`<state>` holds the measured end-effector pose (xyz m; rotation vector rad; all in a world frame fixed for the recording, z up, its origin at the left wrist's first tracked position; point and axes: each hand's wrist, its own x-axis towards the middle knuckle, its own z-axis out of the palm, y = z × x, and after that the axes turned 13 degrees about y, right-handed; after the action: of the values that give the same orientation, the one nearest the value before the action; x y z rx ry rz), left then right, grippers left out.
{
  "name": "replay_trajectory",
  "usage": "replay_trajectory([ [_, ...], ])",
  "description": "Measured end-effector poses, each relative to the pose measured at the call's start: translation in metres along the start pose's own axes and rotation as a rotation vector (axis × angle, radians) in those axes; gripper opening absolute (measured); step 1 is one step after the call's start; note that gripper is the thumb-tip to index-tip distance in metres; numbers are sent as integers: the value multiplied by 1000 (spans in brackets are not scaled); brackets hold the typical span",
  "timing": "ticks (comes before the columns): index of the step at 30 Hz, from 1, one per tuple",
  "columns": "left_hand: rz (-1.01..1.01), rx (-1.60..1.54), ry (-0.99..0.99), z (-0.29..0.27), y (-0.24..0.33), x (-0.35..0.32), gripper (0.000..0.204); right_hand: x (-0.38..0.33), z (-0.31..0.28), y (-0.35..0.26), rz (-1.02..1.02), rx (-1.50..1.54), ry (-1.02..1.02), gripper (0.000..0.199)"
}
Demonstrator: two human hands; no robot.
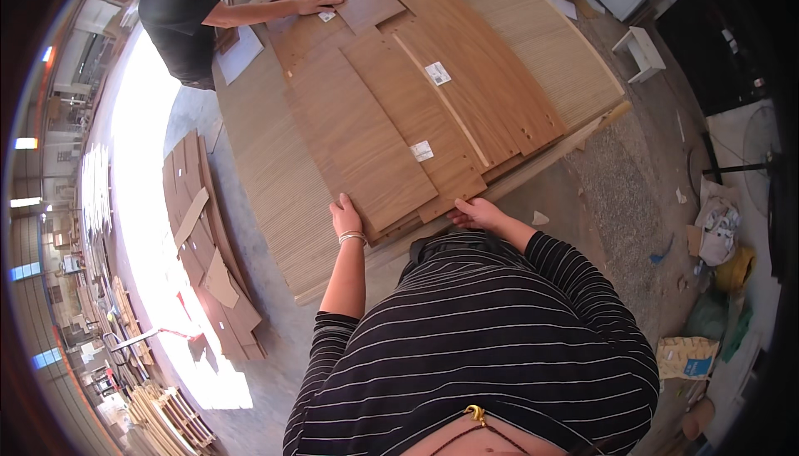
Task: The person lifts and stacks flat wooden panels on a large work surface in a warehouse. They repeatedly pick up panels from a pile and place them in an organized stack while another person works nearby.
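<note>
Flat brown wood-grain panels lie in a stack in front of me, several with white labels. At the near left corner of the left panel, my left hand grips the side edge, its thumb toward the top face. My right hand holds the front edge of the middle panel, fingers partly hidden at the edge. To the right lies another labelled panel with small holes near its end. Beneath everything is a wide ribbed board.
Across the stack a person in a dark shirt rests a hand on a panel. More brown panels are stacked on the floor at left. Wooden slats lie at lower left. At right stand a small white box frame and a printed sack.
</note>
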<state>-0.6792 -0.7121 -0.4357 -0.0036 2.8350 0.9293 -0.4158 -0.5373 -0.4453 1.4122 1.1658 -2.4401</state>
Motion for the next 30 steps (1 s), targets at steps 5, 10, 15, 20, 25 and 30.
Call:
replay_trajectory([
  [5, -11, -55, -12, -3, 6, -4, 57, -9, -7, -6, -38, -47, 6, 39],
  [10, 5, -51, 27, -1, -6, -1, 58, -11, -26, 0, -85, -61, 70, 40],
  [15, -20, -38, -7, -2, 2, -1, 61, -6, -51, 15, -173, -170, 76, 49],
  [20, -24, -77, 32, 5, -6, 1, 60, 0, -52, 11, -212, -179, 43, 54],
  [25, -33, -82, 2, 4, -6, 1, 58, -2, -51, 7, -193, -185, 52, 56],
  [30, -55, -81, -7, 1, -6, 2, 56, 2, -49, 7, -227, -145, 25, 58],
])
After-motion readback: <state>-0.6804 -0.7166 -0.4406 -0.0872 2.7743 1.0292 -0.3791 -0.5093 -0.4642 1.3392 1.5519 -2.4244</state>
